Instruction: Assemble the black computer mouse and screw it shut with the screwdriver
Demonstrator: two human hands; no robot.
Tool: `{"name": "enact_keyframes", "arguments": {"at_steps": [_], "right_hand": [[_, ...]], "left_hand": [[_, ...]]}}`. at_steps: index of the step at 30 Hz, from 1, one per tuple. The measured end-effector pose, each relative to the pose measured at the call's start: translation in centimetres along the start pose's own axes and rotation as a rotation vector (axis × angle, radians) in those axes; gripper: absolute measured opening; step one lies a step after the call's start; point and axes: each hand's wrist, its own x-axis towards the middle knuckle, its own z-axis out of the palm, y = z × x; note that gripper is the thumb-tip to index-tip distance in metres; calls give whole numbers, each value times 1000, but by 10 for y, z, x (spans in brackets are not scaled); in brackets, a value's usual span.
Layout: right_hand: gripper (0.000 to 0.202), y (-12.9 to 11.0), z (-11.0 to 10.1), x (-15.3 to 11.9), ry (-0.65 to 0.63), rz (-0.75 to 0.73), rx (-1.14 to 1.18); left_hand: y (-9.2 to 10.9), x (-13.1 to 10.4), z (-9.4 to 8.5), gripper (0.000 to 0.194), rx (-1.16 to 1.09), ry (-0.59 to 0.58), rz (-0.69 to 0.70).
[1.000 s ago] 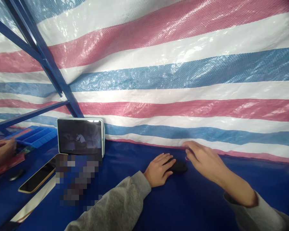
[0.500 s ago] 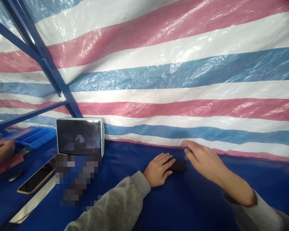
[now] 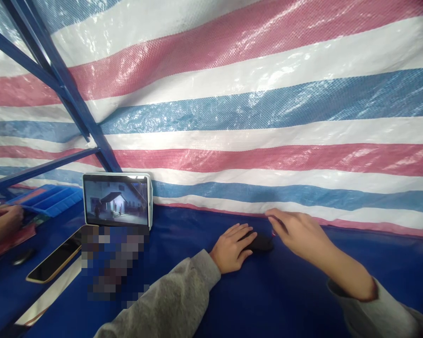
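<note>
My left hand (image 3: 232,249) lies with its fingers apart over the left end of a small black object (image 3: 262,241) on the blue table. Just right of that object, my right hand (image 3: 298,234) is raised, its thumb and fingers closed together. Something thin and reddish shows below its fingertips, too small to make out. Both forearms have grey sleeves.
A tablet (image 3: 116,201) stands upright at the left, showing a video. In front lie a phone (image 3: 56,256) and a blurred, pixelated patch. Farther left are a blue divided tray (image 3: 56,199), a dark oval object (image 3: 24,257) and another person's hand (image 3: 3,225). Striped sheeting (image 3: 261,112) hangs behind.
My right hand's fingers have drawn closer together and shifted slightly. The tablet picture has changed from dark to a lit house. My left hand has stayed put.
</note>
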Motion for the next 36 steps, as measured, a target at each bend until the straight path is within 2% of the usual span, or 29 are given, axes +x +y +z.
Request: {"name": "enact_keyframes", "arguments": {"at_steps": [12,20,25,36], "right_hand": [[34,-3,0,1,79,-11,11],[38,-4,0,1,-12,39,-1],[33,-2,-1,-2,8,6,68],[35,-2,2,0,21,19,30]], "left_hand": [[-1,-1,1,47,11,7,7],[-1,-1,1,47,5,6,5],[-1,0,2,47,-2,7,3],[0,0,0,47,6,0,-3]]}}
